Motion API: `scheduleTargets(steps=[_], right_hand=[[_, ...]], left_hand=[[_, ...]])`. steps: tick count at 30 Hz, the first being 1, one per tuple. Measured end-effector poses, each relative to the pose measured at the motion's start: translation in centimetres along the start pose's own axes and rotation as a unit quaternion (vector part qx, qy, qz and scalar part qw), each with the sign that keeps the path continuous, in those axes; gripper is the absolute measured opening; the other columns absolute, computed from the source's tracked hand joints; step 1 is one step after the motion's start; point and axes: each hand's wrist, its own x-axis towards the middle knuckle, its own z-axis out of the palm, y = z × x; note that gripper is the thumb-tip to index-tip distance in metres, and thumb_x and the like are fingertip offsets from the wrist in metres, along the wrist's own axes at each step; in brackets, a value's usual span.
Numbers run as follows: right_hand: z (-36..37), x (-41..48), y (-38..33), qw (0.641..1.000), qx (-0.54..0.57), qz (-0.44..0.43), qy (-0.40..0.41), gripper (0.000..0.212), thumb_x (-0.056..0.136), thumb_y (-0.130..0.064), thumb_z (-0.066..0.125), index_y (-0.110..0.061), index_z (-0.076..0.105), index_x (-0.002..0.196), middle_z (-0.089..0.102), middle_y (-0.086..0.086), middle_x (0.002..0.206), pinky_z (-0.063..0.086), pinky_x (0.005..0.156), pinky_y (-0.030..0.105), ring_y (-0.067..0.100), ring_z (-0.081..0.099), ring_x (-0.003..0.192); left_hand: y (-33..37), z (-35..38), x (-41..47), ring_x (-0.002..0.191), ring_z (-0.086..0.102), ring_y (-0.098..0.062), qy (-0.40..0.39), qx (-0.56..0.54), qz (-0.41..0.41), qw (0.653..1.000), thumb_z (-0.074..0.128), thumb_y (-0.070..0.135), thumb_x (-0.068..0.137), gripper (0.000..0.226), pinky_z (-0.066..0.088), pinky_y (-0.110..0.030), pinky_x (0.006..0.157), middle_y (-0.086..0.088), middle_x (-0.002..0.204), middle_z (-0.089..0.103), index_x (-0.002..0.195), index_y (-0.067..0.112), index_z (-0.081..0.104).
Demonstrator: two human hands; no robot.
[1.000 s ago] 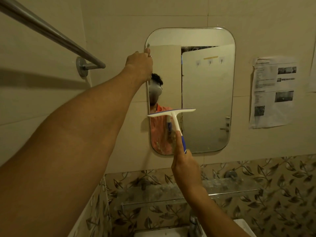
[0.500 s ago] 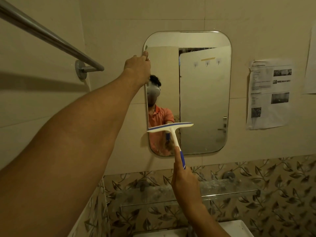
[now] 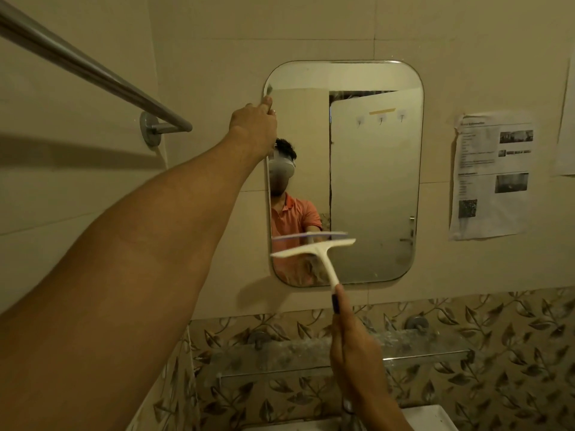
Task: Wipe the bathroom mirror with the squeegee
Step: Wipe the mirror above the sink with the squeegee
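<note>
Dim, warm yellowish light fills the view, casting a soft squeegee (image 3: 314,248) shadow on the wall left of the right hand (image 3: 354,353). The towel bar (image 3: 93,73) left of the left hand (image 3: 253,126) bows with wide-angle distortion; detail is soft throughout.

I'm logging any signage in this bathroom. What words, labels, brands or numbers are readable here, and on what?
Printed paper sheet taped to the wall right of the mirror: text lines and small photos, too blurred to read.
Second sheet at the right edge: cut off, nothing readable.
Squeegee in the right hand: no brand or label visible.
Nothing readable anywhere.
</note>
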Motion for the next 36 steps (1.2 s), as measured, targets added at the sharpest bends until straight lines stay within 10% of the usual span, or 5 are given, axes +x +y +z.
scheduleTargets(steps=[9,19,28,36], right_hand=[[-9.6,16.0,-5.6,0.989,0.057,-0.002,0.139,0.05,0.108,-0.036,0.028,-0.033,0.019,0.157,0.047,-0.002,0.064,0.036,0.048,0.027,0.012,0.045,0.049],[-13.7,27.7,-11.8,0.989,-0.009,-0.065,0.136,0.058,0.109,-0.028,0.031,-0.035,0.002,0.159,0.046,-0.001,0.066,0.036,0.048,0.023,0.012,0.047,0.052],[-12.6,28.4,-11.7,0.989,-0.063,-0.061,0.118,0.085,0.099,-0.017,0.055,-0.034,-0.003,0.159,0.059,0.007,0.08,0.059,0.063,0.039,0.018,0.06,0.062],[-11.4,23.9,-10.3,0.99,-0.081,-0.059,0.096,0.075,0.103,-0.024,0.044,-0.028,-0.003,0.16,0.056,0.008,0.079,0.04,0.051,0.029,0.016,0.052,0.056]], left_hand=[[-0.2,0.5,0.5,0.129,0.043,-0.034,-0.002,-0.008,0.006,1.0,0.056,0.016,0.1,0.063,0.05,-0.043,0.09,-0.006,0.167,0.008,0.156,0.01,0.026],[-0.1,1.1,0.6,0.129,0.043,-0.033,0.009,-0.01,0.005,1.0,0.055,0.013,0.098,0.07,0.051,-0.04,0.088,-0.006,0.168,0.002,0.159,0.011,0.019],[-0.1,1.4,0.7,0.128,0.043,-0.031,0.006,-0.013,0.001,1.0,0.06,0.024,0.097,0.073,0.052,-0.041,0.088,-0.007,0.168,0.003,0.158,0.011,0.022],[-0.2,2.3,0.7,0.134,0.037,-0.031,0.021,-0.021,0.002,1.0,0.057,0.018,0.097,0.077,0.051,-0.04,0.093,-0.005,0.168,-0.001,0.16,0.012,0.014]])
